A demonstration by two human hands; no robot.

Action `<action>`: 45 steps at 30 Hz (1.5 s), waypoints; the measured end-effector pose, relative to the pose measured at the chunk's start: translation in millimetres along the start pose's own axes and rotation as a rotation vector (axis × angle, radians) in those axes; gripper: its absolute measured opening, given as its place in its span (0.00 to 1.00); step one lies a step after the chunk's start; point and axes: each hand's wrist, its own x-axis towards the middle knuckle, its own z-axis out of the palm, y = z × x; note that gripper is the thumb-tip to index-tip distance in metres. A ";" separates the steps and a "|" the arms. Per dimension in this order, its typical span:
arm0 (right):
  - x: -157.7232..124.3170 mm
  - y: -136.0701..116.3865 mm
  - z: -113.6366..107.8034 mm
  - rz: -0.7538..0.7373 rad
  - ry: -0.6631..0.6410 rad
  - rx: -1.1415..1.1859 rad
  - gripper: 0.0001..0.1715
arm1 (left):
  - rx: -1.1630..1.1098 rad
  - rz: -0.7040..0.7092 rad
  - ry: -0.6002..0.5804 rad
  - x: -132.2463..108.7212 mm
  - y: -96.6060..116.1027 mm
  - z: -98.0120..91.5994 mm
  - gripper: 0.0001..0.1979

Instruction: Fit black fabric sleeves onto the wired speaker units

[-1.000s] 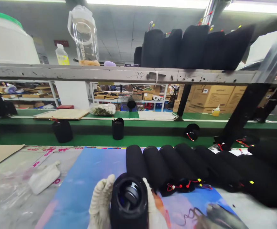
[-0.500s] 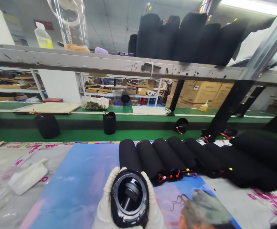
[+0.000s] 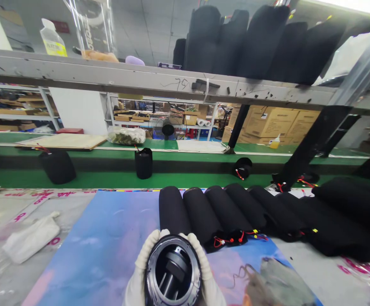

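Head view: gloved left hand (image 3: 141, 265) and gloved right hand (image 3: 207, 272) both grip black cylinder (image 3: 173, 272), open end toward camera; row of black tubes (image 3: 201, 214) lies just beyond on blue mat (image 3: 92, 259)

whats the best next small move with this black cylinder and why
Probably lay the black fabric-covered cylinder on the blue printed mat, beside the leftmost black cylinder. The gloved left hand and gloved right hand grip it, and matching cylinders already lie side by side there.
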 end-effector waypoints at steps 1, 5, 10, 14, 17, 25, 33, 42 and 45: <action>-3.8 -4.8 -0.5 0.021 -0.001 0.029 0.33 | 0.013 -0.003 0.001 0.2 1.1 0.8 0.24; -11.7 -28.8 -5.1 0.147 0.029 0.149 0.41 | 0.085 0.025 -0.017 1.5 9.6 4.6 0.20; -9.1 -44.8 -5.1 0.168 0.067 0.131 0.34 | 0.200 0.155 -0.013 -2.5 17.9 -2.3 0.16; -7.8 -46.0 -8.9 0.127 0.086 0.039 0.39 | 0.217 0.178 -0.028 -1.0 23.6 -4.2 0.17; -6.6 -45.6 -12.0 0.111 0.080 0.029 0.37 | 0.155 0.125 -0.020 2.4 35.2 4.5 0.19; 13.0 -51.7 -10.0 0.151 0.083 0.213 0.27 | 0.326 0.408 -0.133 11.4 60.2 17.5 0.12; 30.6 -60.5 -12.5 0.061 0.136 0.189 0.23 | 0.291 0.122 -0.067 8.6 21.9 -2.7 0.15; 24.5 -39.7 -2.8 0.082 0.161 0.256 0.31 | 0.337 0.185 -0.249 25.9 15.0 -30.9 0.25; 20.0 -42.8 -1.7 0.088 0.184 0.269 0.23 | 0.316 0.165 -0.160 16.2 24.7 -23.0 0.22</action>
